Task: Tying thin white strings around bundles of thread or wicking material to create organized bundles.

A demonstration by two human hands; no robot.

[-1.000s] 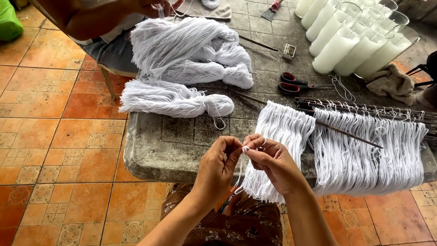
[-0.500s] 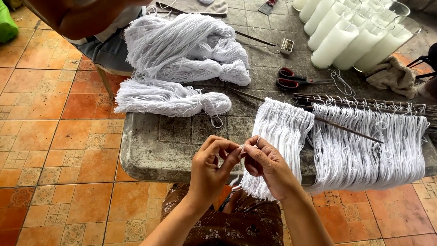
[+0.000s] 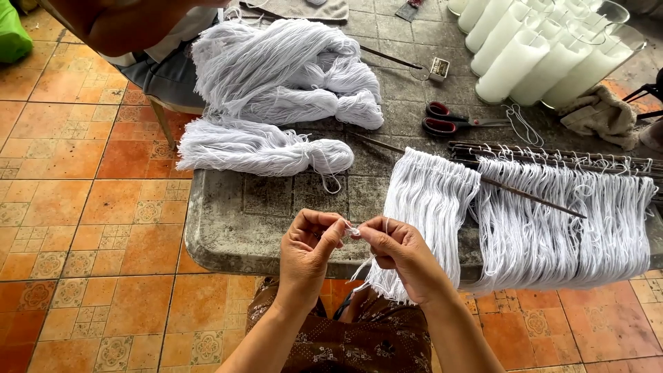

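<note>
Fingertips of left hand (image 3: 309,247) and right hand (image 3: 402,250) pinch what seems a small wick tab (image 3: 354,231) on white string over the table edge (image 3: 228,252); loosened, it could drop.

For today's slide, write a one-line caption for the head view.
Both hands, left and right, pinch a white string beside cut strings hanging over the table.
</note>
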